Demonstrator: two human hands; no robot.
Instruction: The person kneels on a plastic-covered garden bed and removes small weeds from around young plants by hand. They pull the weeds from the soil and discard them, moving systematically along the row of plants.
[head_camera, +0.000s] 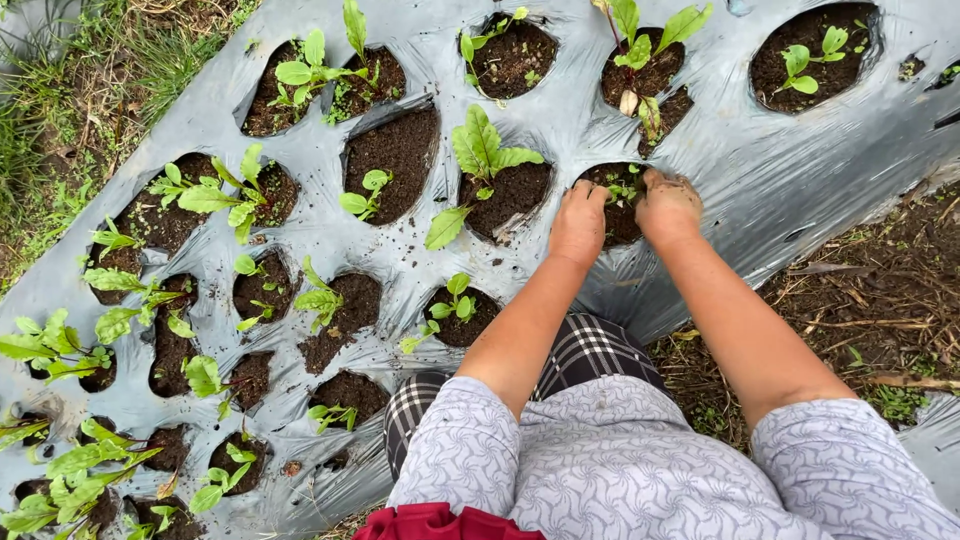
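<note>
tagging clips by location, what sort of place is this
Most likely an outdoor vegetable bed: grey plastic mulch sheet with cut holes of dark soil, leafy seedlings, grass alongside. Both hands press soil in one hole.

Daylit grass (60, 120) left, bare littered soil (880, 310) right.

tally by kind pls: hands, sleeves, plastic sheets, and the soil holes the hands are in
Hands: 2, left hand and right hand
Patterned sleeves: 2, left sleeve and right sleeve
Grey plastic sheet: 1
Soil hole that both hands press into: 1
Total: 6
</note>
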